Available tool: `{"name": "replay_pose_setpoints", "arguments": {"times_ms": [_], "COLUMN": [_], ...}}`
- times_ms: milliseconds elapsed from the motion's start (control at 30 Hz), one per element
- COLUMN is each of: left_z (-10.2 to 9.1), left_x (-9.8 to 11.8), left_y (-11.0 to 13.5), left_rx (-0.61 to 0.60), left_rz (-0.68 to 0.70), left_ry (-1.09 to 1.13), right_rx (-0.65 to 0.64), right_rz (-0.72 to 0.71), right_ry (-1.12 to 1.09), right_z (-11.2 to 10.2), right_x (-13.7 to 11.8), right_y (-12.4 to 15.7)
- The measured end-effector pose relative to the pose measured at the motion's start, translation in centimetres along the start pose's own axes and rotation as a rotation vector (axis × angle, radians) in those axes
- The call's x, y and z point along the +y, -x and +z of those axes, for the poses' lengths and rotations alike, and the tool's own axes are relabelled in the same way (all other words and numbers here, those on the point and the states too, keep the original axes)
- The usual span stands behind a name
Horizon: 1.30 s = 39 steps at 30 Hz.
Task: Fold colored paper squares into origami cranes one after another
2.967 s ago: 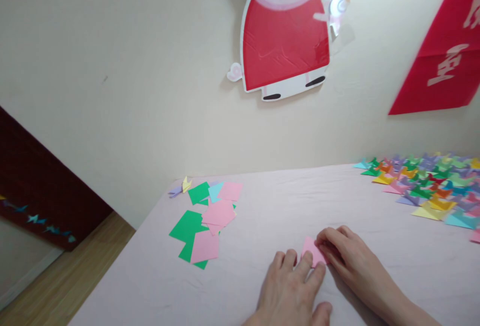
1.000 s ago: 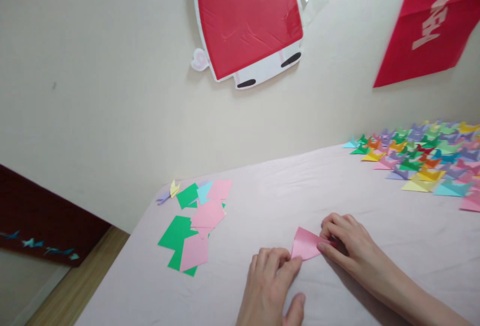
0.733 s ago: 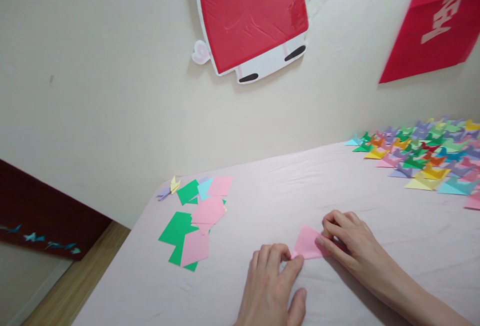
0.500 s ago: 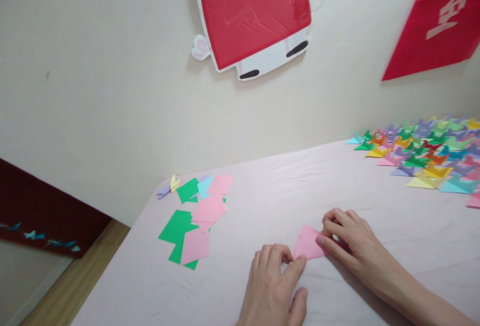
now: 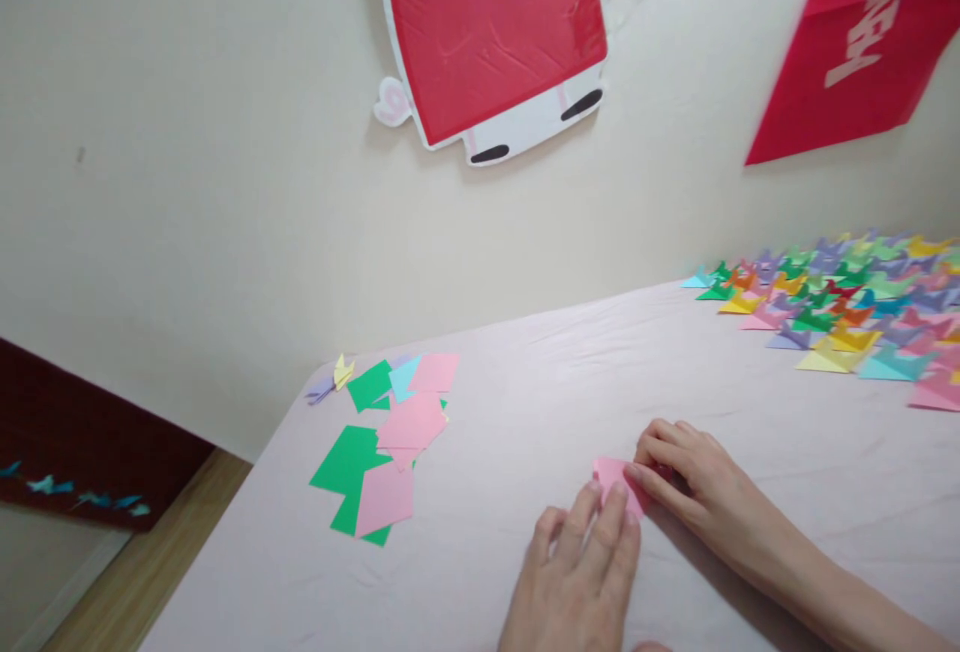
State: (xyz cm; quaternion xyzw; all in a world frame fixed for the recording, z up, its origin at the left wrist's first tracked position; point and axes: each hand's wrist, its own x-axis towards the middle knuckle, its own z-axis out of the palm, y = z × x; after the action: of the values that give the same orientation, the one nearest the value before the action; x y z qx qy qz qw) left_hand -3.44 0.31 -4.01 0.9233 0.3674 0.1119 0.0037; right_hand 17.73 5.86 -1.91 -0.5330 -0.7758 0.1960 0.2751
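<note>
A small pink sheet of origami paper (image 5: pixel 612 472), partly covered by fingers, lies on the pale cloth in front of me. My left hand (image 5: pixel 576 567) is open, its fingers stretched forward and the fingertips resting on the paper's near left part. At the paper's right edge, my right hand (image 5: pixel 697 477) is closed, pinching it between thumb and fingers. How the paper is folded beneath the fingertips cannot be made out.
To the left lie loose pink sheets (image 5: pixel 386 500), green sheets (image 5: pixel 346 460) and a light blue sheet (image 5: pixel 403 378). A folded yellow paper piece (image 5: pixel 343 372) sits behind them. Rows of colourful folded paper figures (image 5: pixel 832 356) stand at the right, by the wall (image 5: pixel 247 182).
My left hand has gone from pinching the paper's left corner to laying straightened fingers on it. Less of the pink paper shows. My right hand keeps its hold; the view has shifted slightly.
</note>
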Motion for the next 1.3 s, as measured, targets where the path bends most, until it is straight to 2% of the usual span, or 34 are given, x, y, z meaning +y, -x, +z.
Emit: {"name": "replay_pose_setpoints", "arguments": {"times_ms": [133,567,933,1100,1300], "left_z": [-0.4,-2.0,-4.9,-4.7,-4.7], "left_x": [-0.5,-0.5,0.1,0.2,0.3], "left_y": [-0.1,-0.2,-1.2,-1.7,-1.5], "left_rx": [-0.063,-0.206,-0.353,-0.334,-0.369], "left_rz": [0.055,0.036,-0.07,-0.104,-0.093], "left_ry": [0.005,0.193,0.387,0.409,0.413], "right_rx": [-0.004,-0.008,0.023,0.031,0.034], "right_rz": [-0.008,-0.033,-0.047,-0.037,-0.041], "right_ry": [0.035,0.069,0.137,0.161,0.182], "right_z": [0.1,-0.1,0.0,0.1,0.2], "right_x": [0.0,-0.1,-0.2,-0.4,-0.3], "right_y": [0.0,-0.3,-0.2,-0.1,-0.1]}}
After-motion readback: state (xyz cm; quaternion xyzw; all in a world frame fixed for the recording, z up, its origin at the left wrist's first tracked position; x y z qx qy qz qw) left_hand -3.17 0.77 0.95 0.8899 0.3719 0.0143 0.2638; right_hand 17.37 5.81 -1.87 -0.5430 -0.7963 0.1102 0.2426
